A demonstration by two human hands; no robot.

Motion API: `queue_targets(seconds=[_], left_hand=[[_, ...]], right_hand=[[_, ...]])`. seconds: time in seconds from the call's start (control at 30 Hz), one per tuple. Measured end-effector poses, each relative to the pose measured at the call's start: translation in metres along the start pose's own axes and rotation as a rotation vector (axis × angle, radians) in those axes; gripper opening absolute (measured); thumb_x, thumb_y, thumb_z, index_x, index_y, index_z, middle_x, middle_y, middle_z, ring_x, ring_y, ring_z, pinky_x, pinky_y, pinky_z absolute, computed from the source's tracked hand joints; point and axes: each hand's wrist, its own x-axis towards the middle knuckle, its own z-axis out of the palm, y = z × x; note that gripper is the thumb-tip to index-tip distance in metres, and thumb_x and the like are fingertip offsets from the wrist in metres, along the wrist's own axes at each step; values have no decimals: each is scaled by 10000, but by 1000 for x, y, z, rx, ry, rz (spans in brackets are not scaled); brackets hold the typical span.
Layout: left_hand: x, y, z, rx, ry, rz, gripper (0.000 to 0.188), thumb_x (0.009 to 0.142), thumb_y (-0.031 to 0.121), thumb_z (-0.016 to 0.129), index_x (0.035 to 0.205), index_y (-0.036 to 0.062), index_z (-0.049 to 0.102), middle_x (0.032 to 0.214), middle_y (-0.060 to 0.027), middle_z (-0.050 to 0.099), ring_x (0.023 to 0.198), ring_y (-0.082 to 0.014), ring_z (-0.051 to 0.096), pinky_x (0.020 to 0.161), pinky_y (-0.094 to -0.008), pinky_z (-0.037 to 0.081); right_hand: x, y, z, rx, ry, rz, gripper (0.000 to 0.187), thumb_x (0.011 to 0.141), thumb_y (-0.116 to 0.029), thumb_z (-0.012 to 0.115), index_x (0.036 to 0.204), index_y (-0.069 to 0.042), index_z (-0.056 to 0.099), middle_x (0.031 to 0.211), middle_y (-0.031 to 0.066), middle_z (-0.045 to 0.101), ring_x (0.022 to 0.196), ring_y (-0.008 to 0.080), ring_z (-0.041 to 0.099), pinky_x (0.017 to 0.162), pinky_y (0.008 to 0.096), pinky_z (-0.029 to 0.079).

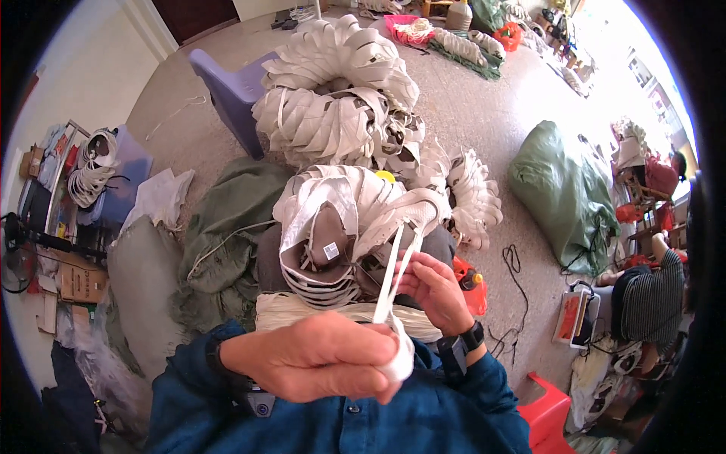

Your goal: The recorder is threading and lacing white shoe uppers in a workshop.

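Left hand (333, 359), near, clamped on white lace (389, 280) leading to the beige upper (402, 214) farther off; right hand (435, 290), right, fingers slightly apart, whether gripping we cannot tell; uneven pulling could, we judge, tangle it.

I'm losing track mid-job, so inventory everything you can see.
Laced shoe upper: one, beige, centre
Lace strands: two, white, from upper toward hands
Upper bundles: several, off-white, centre to top
Chair: one, purple, upper left
Sacks: at least two, green, left and right
Basket: one, pink, top centre
Plastic seat: one, red, lower right
Cardboard boxes: several, brown, left
Co-workers: at least two, red and striped clothing, right
Edge clutter: uncounted, mixed, both sides
Sleeves: two, blue, lower edge
Left hand: one, bare, lower centre, gripping lace
Right hand: one, bare, beside lace
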Motion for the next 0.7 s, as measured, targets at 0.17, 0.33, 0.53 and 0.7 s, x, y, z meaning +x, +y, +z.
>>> queue_targets(seconds=[0.17,0.33,0.53,0.7], left_hand=[[10,-31,11,-138,-299,-143,224,1035,164,507,917,-16,567,860,-108,521,786,-258,507,760,-351,422],[-6,-49,-7,250,-216,0,230,1033,208,491,932,12,557,797,-105,541,730,-273,575,692,-357,457],[9,-104,-72,1009,501,5,206,935,152,609,1055,-15,622,937,-180,620,929,-356,623,814,-425,486],[67,-142,-76,1156,450,33,206,912,205,633,940,3,667,938,-152,634,989,-326,614,837,-413,464]], right_hand=[[31,0,37,335,189,60,297,1030,-154,511,1255,40,516,1033,127,674,902,211,674,841,374,577],[30,7,10,367,73,34,259,1020,-155,543,1208,22,553,862,42,609,659,109,548,646,292,520],[0,4,11,-392,330,-117,197,1021,-164,536,1114,-7,608,743,16,597,497,50,478,453,208,426],[2,27,-5,-386,243,-206,170,1035,-168,517,1075,-25,601,765,10,625,529,46,522,472,192,437]])
